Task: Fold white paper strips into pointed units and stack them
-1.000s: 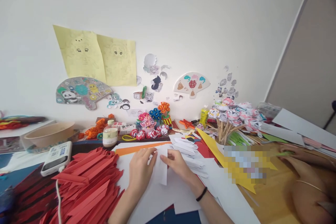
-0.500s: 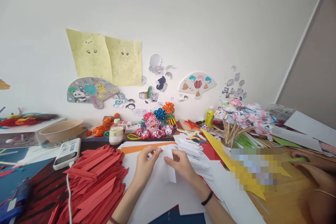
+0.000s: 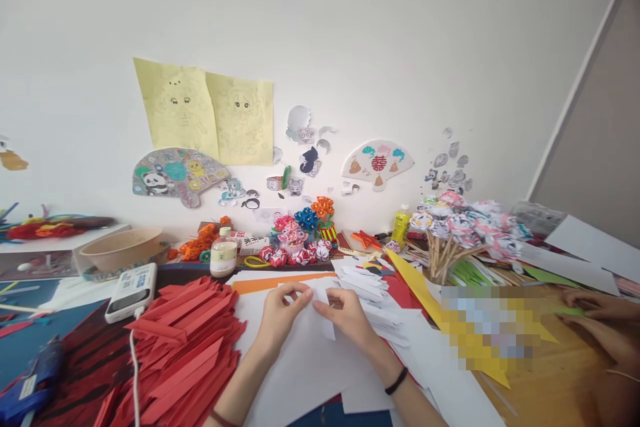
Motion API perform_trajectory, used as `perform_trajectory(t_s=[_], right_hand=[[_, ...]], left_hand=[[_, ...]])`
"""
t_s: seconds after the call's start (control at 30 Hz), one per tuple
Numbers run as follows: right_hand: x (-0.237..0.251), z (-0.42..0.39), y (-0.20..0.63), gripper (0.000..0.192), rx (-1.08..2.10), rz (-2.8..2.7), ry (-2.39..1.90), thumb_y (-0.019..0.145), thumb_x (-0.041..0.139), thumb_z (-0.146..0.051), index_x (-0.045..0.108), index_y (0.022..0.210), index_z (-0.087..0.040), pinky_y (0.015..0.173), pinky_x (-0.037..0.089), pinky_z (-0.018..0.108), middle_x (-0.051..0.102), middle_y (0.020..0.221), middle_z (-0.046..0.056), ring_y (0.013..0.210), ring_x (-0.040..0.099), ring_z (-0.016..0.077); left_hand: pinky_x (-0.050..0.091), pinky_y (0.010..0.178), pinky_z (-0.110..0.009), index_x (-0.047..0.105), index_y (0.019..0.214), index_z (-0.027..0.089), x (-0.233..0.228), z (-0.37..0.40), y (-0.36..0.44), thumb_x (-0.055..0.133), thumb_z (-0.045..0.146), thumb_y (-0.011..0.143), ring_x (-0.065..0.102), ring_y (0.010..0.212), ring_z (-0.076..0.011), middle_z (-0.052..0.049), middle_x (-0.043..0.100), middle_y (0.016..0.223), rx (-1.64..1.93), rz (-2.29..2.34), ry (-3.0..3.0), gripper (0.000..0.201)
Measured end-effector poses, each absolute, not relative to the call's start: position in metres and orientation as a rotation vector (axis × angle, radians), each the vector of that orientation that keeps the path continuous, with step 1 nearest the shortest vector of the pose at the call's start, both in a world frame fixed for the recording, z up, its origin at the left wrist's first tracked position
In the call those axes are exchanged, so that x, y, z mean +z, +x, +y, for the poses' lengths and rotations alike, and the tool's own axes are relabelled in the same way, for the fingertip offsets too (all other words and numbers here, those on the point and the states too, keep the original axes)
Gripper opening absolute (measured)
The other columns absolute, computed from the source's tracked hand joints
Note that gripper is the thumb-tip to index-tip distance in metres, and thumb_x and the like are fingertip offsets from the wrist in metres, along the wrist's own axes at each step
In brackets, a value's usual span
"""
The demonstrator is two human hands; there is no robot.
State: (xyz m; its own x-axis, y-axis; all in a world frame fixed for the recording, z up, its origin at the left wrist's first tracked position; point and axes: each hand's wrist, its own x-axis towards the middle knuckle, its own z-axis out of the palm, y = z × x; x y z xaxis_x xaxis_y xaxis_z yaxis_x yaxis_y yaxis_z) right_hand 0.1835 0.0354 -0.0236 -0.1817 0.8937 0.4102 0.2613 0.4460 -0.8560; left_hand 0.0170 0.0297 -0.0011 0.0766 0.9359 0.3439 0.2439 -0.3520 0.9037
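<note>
My left hand [image 3: 280, 317] and my right hand [image 3: 347, 315] both pinch a white paper strip [image 3: 324, 310] at its upper end, just above large white sheets [image 3: 300, 373] on the table. The strip hangs down between the two hands. A pile of folded white paper pieces [image 3: 363, 283] lies just beyond my right hand. A big heap of folded red paper strips [image 3: 185, 347] lies to the left of my left hand.
A white power bank [image 3: 131, 290] with a cable, a small bottle [image 3: 223, 257], a bowl [image 3: 120, 248] and a blue glue gun [image 3: 30, 380] are at the left. Paper flowers on sticks [image 3: 460, 227] stand at the right. Another person's hands [image 3: 597, 320] rest at the far right.
The view has shifted a little, so everything sits slightly further right. My fingers have moved closer together at the top of the white strip.
</note>
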Motion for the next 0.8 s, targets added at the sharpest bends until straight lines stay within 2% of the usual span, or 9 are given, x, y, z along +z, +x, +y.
perform_trajectory(t_s=[0.17, 0.3, 0.47, 0.6, 0.8], right_hand=[[-0.0236, 0.0364, 0.1839, 0.045, 0.818, -1.657, -1.042, 0.072, 0.065, -0.049, 0.039, 0.051, -0.019, 0.045, 0.017, 0.023, 0.025, 0.054, -0.005, 0.050, 0.023, 0.0087], [-0.0240, 0.0370, 0.1854, 0.045, 0.831, -1.631, -1.021, 0.071, 0.064, -0.052, 0.042, 0.051, -0.019, 0.045, 0.017, 0.023, 0.026, 0.054, -0.005, 0.050, 0.023, 0.0088], [-0.0244, 0.0372, 0.1857, 0.047, 0.799, -1.655, -1.004, 0.074, 0.063, -0.046, 0.033, 0.050, -0.019, 0.046, 0.014, 0.024, 0.021, 0.056, -0.006, 0.051, 0.020, 0.0082], [-0.0243, 0.0368, 0.1851, 0.045, 0.777, -1.682, -0.977, 0.077, 0.062, -0.040, 0.032, 0.051, -0.019, 0.047, 0.015, 0.024, 0.022, 0.057, -0.005, 0.052, 0.021, 0.0085], [-0.0233, 0.0362, 0.1867, 0.049, 0.697, -1.701, -1.024, 0.076, 0.063, -0.036, 0.023, 0.052, -0.020, 0.048, 0.012, 0.025, 0.016, 0.057, -0.006, 0.052, 0.019, 0.0083]], left_hand=[[0.042, 0.067, -0.026, 0.070, 0.077, 0.016, -0.0019, 0.0295, 0.0150, 0.058, 0.050, 0.077, 0.059, 0.077, -0.0188, -0.004, 0.071, 0.083, 1.280, 1.080, 1.568, 0.036], [0.044, 0.073, -0.027, 0.069, 0.082, 0.016, -0.0023, 0.0275, 0.0160, 0.061, 0.047, 0.076, 0.059, 0.083, -0.0193, -0.006, 0.070, 0.089, 1.262, 0.996, 1.518, 0.032], [0.044, 0.070, -0.027, 0.070, 0.082, 0.016, -0.0030, 0.0285, 0.0173, 0.062, 0.046, 0.075, 0.059, 0.078, -0.0186, -0.006, 0.070, 0.087, 1.220, 1.015, 1.608, 0.032], [0.041, 0.062, -0.025, 0.072, 0.082, 0.015, -0.0023, 0.0309, 0.0167, 0.062, 0.047, 0.075, 0.057, 0.070, -0.0168, -0.006, 0.071, 0.084, 1.236, 1.089, 1.704, 0.034], [0.041, 0.065, -0.027, 0.072, 0.083, 0.016, -0.0010, 0.0309, 0.0153, 0.057, 0.045, 0.079, 0.060, 0.077, -0.0201, -0.007, 0.072, 0.088, 1.226, 1.139, 1.776, 0.033]])
